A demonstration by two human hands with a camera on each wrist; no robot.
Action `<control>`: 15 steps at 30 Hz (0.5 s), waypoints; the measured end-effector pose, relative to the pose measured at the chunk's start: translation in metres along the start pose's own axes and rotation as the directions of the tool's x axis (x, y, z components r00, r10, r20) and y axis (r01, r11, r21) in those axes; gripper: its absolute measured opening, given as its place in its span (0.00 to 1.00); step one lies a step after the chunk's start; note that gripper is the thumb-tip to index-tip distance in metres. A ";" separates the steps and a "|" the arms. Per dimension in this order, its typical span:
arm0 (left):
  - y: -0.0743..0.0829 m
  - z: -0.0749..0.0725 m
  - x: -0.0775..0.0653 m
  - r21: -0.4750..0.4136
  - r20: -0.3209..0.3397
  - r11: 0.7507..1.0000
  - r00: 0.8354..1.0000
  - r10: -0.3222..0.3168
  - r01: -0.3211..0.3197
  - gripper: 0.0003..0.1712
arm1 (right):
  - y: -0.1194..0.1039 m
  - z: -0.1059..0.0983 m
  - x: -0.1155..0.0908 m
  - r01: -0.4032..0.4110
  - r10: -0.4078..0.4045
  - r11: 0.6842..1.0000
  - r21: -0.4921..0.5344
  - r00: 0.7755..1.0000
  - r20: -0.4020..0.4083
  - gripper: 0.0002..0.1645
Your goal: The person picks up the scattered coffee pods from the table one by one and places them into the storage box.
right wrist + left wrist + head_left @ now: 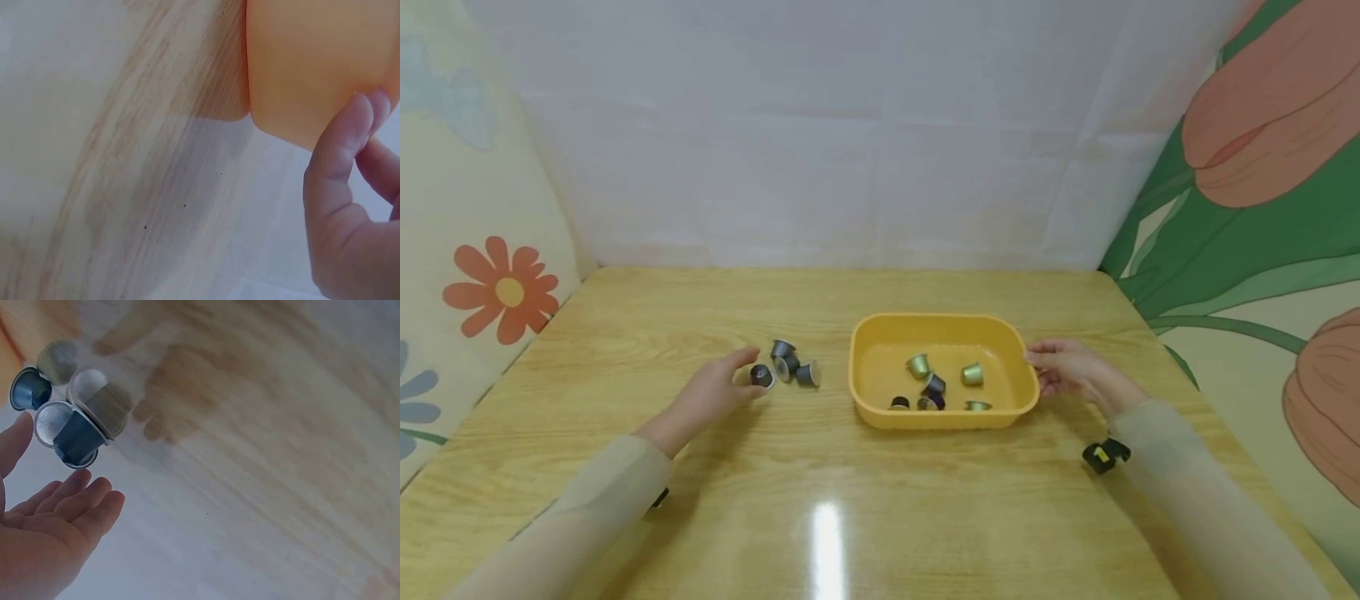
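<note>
My left hand (709,393) reaches toward a small group of dark coffee capsules (787,367) on the table. Its thumb and fingers are spread either side of the nearest capsule (762,377). In the left wrist view, a gap shows between the fingertips and the blue-grey capsules (80,439). My right hand (1075,371) grips the right end of a yellow plastic tub (936,419), thumb and fingers at its edge. Inside lie green capsules (972,374) and dark capsules (933,384), some partly hidden by the front wall.
The wooden table (760,500) carries a black object marked with a yellow 1 (1100,457) by the right sleeve. A white sheet (850,167) hangs behind the table. Flower-patterned fabric (1262,292) stands along both sides.
</note>
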State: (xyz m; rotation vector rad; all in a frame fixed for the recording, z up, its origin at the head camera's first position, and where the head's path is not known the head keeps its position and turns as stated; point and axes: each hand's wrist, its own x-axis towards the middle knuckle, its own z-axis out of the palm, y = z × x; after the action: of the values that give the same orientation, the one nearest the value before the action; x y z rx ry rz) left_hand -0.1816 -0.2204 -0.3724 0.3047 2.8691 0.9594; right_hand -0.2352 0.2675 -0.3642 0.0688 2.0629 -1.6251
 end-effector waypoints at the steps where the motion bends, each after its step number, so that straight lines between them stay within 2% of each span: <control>1: -0.001 0.001 0.001 0.006 0.000 1.000 1.000 0.001 -0.001 0.39 | 0.000 0.000 0.000 -0.001 0.001 1.000 0.000 1.000 0.000 0.23; 8: -0.007 0.002 0.006 0.029 0.022 1.000 1.000 -0.006 0.005 0.38 | 0.000 0.000 0.000 -0.003 0.003 1.000 -0.013 1.000 -0.003 0.23; 15: -0.011 0.004 0.010 0.092 0.003 0.993 0.997 0.081 -0.080 0.34 | 0.000 -0.001 0.001 0.002 -0.002 1.000 -0.012 1.000 0.003 0.24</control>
State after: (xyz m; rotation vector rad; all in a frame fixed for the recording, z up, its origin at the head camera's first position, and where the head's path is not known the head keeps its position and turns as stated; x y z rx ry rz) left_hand -0.1929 -0.2244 -0.3821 0.4311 2.9274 0.8413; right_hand -0.2363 0.2678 -0.3648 0.0599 2.0705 -1.6130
